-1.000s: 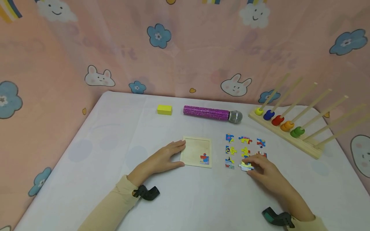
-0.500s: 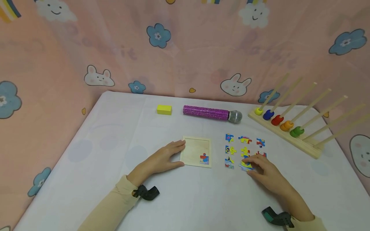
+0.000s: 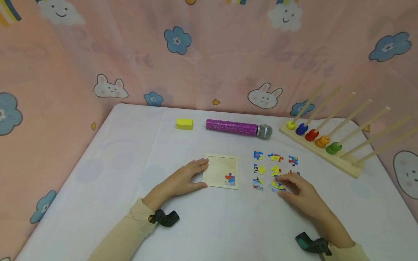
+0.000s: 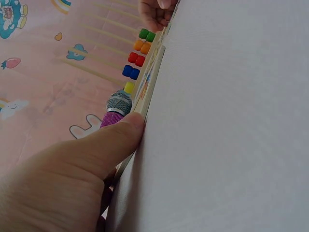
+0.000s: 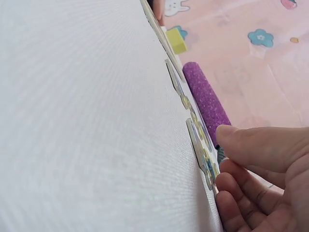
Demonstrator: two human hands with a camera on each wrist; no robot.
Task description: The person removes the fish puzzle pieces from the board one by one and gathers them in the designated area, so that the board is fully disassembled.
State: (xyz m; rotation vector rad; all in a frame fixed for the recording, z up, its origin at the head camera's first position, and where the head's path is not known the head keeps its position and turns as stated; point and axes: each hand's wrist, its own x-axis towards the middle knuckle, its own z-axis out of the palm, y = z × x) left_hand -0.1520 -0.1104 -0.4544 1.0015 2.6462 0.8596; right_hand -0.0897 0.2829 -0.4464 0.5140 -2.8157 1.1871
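My left hand (image 3: 185,178) lies against the left side of a shallow wooden puzzle tray (image 3: 215,169), fingers extended and thumb at its lower left corner. In the left wrist view the thumb (image 4: 120,137) presses the tray's edge. One puzzle piece (image 3: 230,179) sits in the tray's lower right corner. My right hand (image 3: 302,195) has index finger and thumb at opposite edges of the bottom-middle loose puzzle piece (image 3: 276,186), which lies about flat on the table. In the right wrist view the bent fingers (image 5: 236,188) are close beside that piece.
Several other loose puzzle pieces (image 3: 275,170) lie in rows right of the tray. Behind are a yellow block (image 3: 184,124) and a purple glittery microphone (image 3: 232,127). A wooden bead rack (image 3: 339,165) with upright pegs stands at the right. Patterned pink cloth (image 3: 196,65) hangs behind.
The puzzle piece at my right fingers, tilted and glaring a second ago, now lies flatter with its colours showing. My left hand and the tray have stayed in place.
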